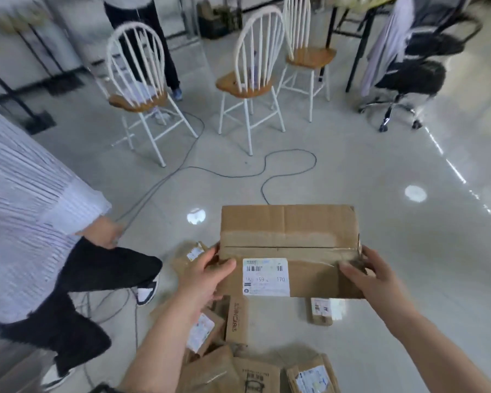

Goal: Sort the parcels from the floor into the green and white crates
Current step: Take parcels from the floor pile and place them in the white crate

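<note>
Gripping cardboard box (289, 236) at both ends w/ left hand (207, 275) & right hand (370, 276), thumbs on top, above floor parcels (255, 375). Keep level, check label (266, 276), mind cable (267, 165); crates not in view.

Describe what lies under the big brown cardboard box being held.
Small brown labelled parcels show on the grey floor below the box's near edge; anything directly beneath is hidden.

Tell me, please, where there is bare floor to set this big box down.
The floor right of the box, toward the office chair, is bare. A smaller patch lies between the box and the looped cable. Beneath the box, small parcels crowd the floor; on the left another person stands.
</note>
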Available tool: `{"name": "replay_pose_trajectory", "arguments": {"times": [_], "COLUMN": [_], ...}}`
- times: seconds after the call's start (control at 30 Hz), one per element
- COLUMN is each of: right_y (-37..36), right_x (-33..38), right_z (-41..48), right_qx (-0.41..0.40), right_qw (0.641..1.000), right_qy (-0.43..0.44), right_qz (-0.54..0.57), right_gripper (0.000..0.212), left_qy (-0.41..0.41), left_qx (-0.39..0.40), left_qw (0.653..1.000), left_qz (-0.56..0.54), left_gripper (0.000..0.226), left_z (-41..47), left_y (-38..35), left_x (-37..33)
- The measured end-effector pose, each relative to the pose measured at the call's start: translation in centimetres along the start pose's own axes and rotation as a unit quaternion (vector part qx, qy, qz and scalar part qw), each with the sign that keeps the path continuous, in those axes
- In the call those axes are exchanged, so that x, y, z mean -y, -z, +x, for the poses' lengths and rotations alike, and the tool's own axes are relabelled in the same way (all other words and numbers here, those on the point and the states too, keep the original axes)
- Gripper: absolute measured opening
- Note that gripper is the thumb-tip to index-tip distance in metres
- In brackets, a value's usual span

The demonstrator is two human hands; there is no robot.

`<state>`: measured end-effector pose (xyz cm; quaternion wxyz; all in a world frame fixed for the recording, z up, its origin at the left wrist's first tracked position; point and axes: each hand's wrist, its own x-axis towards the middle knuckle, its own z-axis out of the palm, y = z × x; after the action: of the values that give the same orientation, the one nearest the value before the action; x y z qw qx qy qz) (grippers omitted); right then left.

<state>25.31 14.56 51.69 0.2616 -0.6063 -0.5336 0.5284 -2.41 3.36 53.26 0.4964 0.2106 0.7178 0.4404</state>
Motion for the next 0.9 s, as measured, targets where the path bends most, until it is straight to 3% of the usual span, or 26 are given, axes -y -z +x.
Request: {"name": "replay_pose_trajectory", "arguments": {"times": [0.1,0.23,0.67,0.77,0.9], "right_y": [1.5,1.4,1.2,2.2,4.4], "right_x": [6.6,10.9,12.9,13.1,12.9], "right_z": [-4.3,-8.3,-10.7,-10.9,-11.2], "right_qx": [-0.007,0.006,0.017,0.012,-0.014], "right_qw": [0.999,0.996,0.992,0.990,0.987], "right_qy": [0.049,0.084,0.116,0.129,0.140], "right_qz": [0.016,0.019,0.046,0.058,0.076], "right_gripper": [0.033,0.045,0.048,0.032,0.033], "left_qy": [-0.047,-0.098,-0.136,-0.146,-0.159], "left_qx": [0.002,-0.004,-0.043,-0.034,-0.022], "left_qw": [0.999,0.995,0.990,0.989,0.987], "left_qz": [-0.020,-0.032,-0.014,-0.011,-0.003], "left_gripper": [0.049,0.036,0.029,0.028,0.028], "left_z": [-5.8,-10.4,-13.8,-13.5,-13.2], "left_y": [2.1,4.5,5.9,5.0,2.7], "left_x": [-5.2,-8.1,-9.1,-9.8,-10.8]}}
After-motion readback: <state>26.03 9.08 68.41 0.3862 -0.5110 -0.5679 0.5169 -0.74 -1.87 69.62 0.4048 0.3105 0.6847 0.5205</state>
